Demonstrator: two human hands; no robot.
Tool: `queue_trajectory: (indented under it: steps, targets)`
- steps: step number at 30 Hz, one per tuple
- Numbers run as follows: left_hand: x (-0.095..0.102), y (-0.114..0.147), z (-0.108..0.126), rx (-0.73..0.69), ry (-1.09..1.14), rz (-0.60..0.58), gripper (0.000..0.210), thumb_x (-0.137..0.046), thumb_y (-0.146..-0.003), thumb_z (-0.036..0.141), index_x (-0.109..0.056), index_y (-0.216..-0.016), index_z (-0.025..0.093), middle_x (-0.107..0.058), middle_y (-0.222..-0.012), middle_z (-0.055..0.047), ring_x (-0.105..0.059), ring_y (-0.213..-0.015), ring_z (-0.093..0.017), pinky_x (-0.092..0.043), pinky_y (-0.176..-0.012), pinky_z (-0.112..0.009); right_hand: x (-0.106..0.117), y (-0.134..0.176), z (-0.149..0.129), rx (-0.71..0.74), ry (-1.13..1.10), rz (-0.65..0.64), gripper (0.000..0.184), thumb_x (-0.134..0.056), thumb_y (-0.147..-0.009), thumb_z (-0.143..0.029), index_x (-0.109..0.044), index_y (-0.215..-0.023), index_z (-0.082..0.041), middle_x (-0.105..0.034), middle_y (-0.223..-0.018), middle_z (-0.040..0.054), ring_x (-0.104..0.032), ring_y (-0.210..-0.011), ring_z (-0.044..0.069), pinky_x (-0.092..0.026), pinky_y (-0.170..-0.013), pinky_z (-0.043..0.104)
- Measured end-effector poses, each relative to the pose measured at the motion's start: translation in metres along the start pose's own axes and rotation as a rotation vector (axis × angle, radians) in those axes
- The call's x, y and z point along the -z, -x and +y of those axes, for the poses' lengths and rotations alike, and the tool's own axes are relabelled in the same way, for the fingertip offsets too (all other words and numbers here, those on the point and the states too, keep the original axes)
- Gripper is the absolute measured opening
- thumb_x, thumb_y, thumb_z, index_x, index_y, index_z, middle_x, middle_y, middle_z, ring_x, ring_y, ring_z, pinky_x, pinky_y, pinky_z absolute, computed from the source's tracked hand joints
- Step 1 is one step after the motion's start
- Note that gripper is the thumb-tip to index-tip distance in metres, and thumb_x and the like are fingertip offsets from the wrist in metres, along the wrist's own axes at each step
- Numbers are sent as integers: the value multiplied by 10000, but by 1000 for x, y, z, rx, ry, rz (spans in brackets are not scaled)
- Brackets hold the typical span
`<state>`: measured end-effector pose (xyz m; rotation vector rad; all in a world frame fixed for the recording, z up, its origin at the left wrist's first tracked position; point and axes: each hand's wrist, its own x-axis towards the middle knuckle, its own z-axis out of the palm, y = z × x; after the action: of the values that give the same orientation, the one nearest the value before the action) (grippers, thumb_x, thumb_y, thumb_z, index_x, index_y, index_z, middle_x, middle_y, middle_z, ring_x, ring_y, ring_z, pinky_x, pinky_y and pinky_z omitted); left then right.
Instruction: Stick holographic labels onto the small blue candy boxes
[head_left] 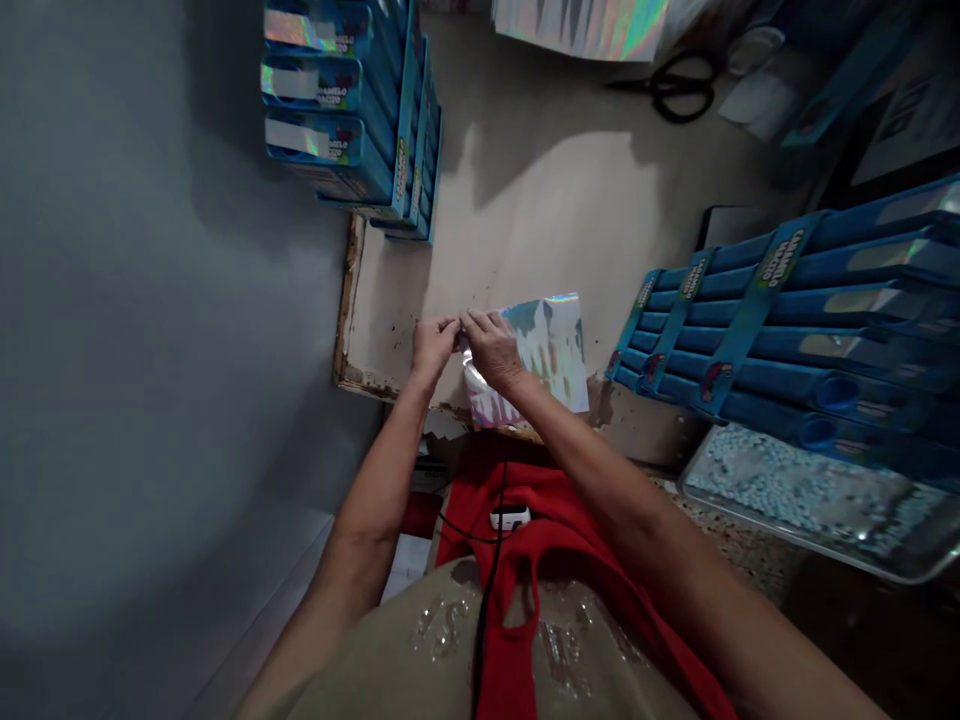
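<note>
A shiny holographic sheet (pixel 559 355) lies near the front edge of the worn table, its surface creased and reflecting. My left hand (pixel 433 350) is closed in a pinch at the sheet's upper left edge. Across the left part of the sheet rests my right hand (pixel 491 350), fingers bent and closed at that same edge. The fingertips of both hands nearly touch there, and they hide the exact spot they grip.
Blue boxes (pixel 322 140) are stacked at the back left, more blue boxes (pixel 750 310) at the right. Black scissors (pixel 682 88) and more holographic sheets (pixel 577 25) lie at the back. A clear tray (pixel 817 490) of small pale-blue pieces stands lower right.
</note>
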<state>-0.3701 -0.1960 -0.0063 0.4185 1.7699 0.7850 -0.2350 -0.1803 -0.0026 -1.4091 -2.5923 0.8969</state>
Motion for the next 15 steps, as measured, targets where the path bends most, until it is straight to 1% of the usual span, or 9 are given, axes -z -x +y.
queue_trajectory:
  steps: [3,6,7,9,12,13,15]
  targets:
    - [-2,0,-2,59,76,1,335,-840,-761,443,-714,-760,133,-695,-713,-38,-679,-682,-138,-613,-726,-293,-8,11,5,3,-38,-15,502,-384,-1055,-125,-574,-1520,-136,-601,-1536,147,-526,-1377,309,-401,-1134,428]
    - [-1,1,0,122,121,-2,332,-864,-743,422,-697,-761,135,-688,-681,-34,-699,-709,-153,-626,-770,-315,-9,21,8,11,-66,-20,479,-402,-1056,-123,-606,-1489,-148,-614,-1531,132,-532,-1380,293,-391,-1136,416]
    - [-1,1,1,143,122,-3,330,-872,-736,411,-692,-760,136,-687,-671,-32,-700,-707,-155,-625,-768,-312,-8,24,8,14,-71,-15,451,-417,-1062,-140,-633,-1457,-161,-643,-1496,131,-552,-1345,291,-397,-1115,411]
    - [1,0,2,168,107,2,320,-873,-732,395,-685,-758,137,-688,-663,-32,-693,-689,-154,-614,-746,-298,-4,28,8,8,-67,-4,361,-462,-1076,-210,-705,-1342,-190,-724,-1353,130,-600,-1232,291,-409,-1046,399]
    - [3,-5,3,129,67,42,290,-825,-774,394,-693,-790,136,-713,-712,-43,-691,-695,-159,-599,-738,-294,9,36,3,-34,-48,-2,271,-526,-1076,-319,-770,-1093,-201,-783,-1073,125,-646,-1037,278,-400,-929,371]
    - [5,-7,4,100,37,64,275,-797,-799,395,-700,-811,137,-727,-746,-52,-703,-732,-172,-598,-758,-303,17,41,0,-55,-50,0,259,-548,-1067,-327,-770,-1032,-200,-783,-1010,119,-654,-990,269,-393,-901,361]
    - [6,-13,8,23,-88,136,228,-752,-834,369,-718,-864,145,-762,-851,-79,-730,-879,-216,-595,-846,-333,37,56,-4,-108,-96,20,203,-594,-1036,-300,-762,-979,-203,-782,-945,104,-667,-926,248,-390,-856,342]
